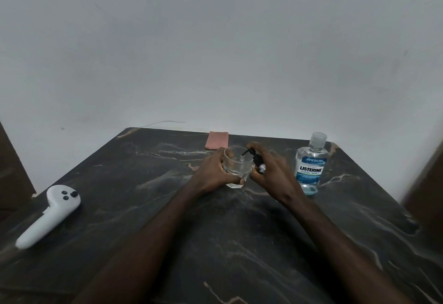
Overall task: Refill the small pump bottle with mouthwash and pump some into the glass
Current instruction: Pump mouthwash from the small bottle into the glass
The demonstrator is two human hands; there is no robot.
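Clear tumbler glass (236, 167) stands mid-table, gripped by left hand (213, 172); right hand (273, 172) clasps small black-topped pump bottle (257, 160), nozzle over rim. Pumping stage, apparently; next, press down firmly.

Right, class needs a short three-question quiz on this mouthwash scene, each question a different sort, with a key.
1. True or false: the mouthwash bottle has its cap on.
2. Which hand grips the glass? A. left hand B. right hand
3. Fill in: the pump bottle nozzle points into the ____.

Key: 1 true; 2 A; 3 glass. The right hand holds the pump bottle; the pink cloth and white controller lie untouched on the table.
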